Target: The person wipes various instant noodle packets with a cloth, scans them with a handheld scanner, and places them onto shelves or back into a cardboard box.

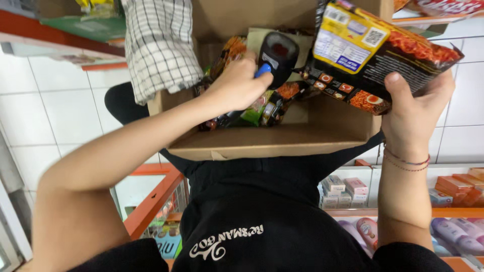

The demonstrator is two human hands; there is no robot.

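Garment: black top (262, 211) with white decorative lettering at lower centre of the frame. Arms bare. Thin beaded bracelets (406, 162), pink and dark, encircle the wrist at right of frame.

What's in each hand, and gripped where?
Left hand grips a black scanner by its handle. Right hand holds a black noodle packet at its lower edge, thumb on the face.

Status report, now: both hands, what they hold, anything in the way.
Left hand grips black handheld scanner, aimed at packet. Right hand holds dark noodle packet up. Open cardboard box of packets below. Nothing between scanner and packet.
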